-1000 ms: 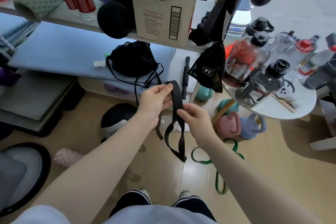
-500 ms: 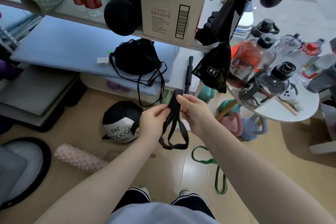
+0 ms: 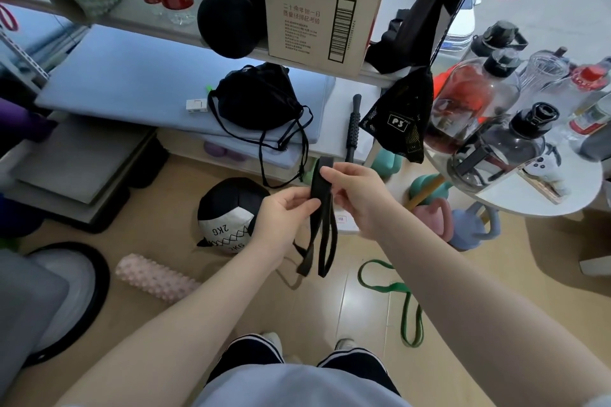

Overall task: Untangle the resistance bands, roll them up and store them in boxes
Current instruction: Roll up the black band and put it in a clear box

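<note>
A black resistance band (image 3: 320,205) hangs folded in front of me, its loops dangling to about knee height. My left hand (image 3: 284,213) pinches it from the left just below the top fold. My right hand (image 3: 355,193) grips the top fold from the right. A green resistance band (image 3: 401,294) lies loose on the wooden floor to the right of my feet. An open cardboard box (image 3: 325,6) stands on the upper shelf, with dark straps showing inside.
A 2KG medicine ball (image 3: 228,218) and a pink spiked roller (image 3: 155,277) lie on the floor at left. Kettlebells (image 3: 469,228) sit under a round white table (image 3: 529,198) crowded with bottles. A black drawstring bag (image 3: 258,99) rests on the lower shelf.
The band was folded shorter: its hanging loops rose and now lie doubled. My hands moved closer together at the top fold, with the right hand now above the left.
</note>
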